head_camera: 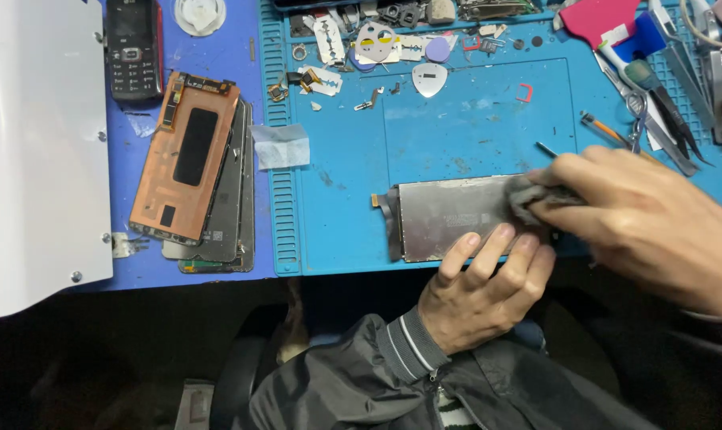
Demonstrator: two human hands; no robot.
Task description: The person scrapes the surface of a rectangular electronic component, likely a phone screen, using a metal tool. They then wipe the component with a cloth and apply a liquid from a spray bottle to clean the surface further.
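Now, right hand pressing grey cloth on screen panel, left hand steadying

Phone display panel: flat rectangular module, dull silver-grey metal back facing up, smudged; lies flat, long side roughly parallel to near edge of blue work mat, at mat's near edge, right of centre; dark border along left short end, small orange flex tab sticking out at upper left corner; right end hidden

Grey cloth wad: small, crumpled, dark grey, pressed on panel's right part, mostly covered by fingers; exact shape unclear
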